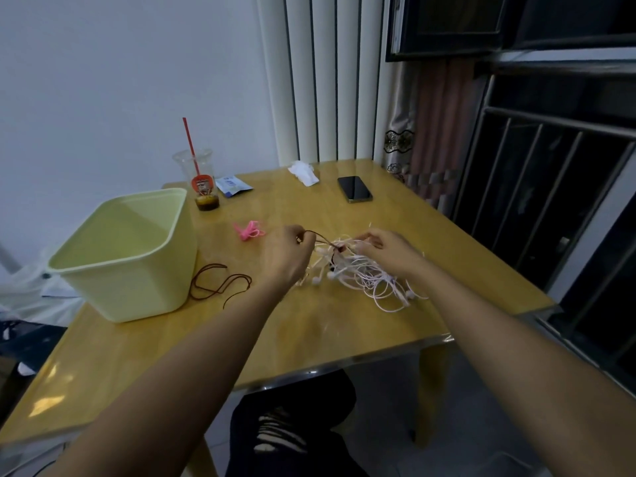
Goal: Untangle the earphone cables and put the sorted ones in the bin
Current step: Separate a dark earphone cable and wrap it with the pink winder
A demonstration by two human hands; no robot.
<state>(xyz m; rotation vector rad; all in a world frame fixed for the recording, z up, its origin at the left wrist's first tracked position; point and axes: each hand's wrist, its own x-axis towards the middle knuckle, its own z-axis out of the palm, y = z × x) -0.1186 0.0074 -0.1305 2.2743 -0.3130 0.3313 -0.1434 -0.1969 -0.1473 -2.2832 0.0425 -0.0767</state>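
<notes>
Head camera looks down over both my forearms to the wooden table, where my hands meet above the tangle of earphone cables – a loose heap of white and pale pink wire with small earbuds showing at its edges, lying right of the table's middle. My left hand is curled, thumb and fingertips pinching a thin brown cable that arcs from my fingers across into the top of the heap. My right hand is curled too, its fingers grasping pale strands at the top of the tangle, lifting them a little off the table. Nearer the left edge, a set of brown loops lies flat on the wood just beside the bin; whether it joins the strand I am pinching, I cannot tell. The bin is pale yellow-green, square-sided and upright on the table's left part, well apart from the heap. A small pink cable, bunched up, rests between the bin and my left hand. Toward the far edge stand a plastic cup with a red straw, a packet beside it, a crumpled tissue and a dark phone lying face up.
</notes>
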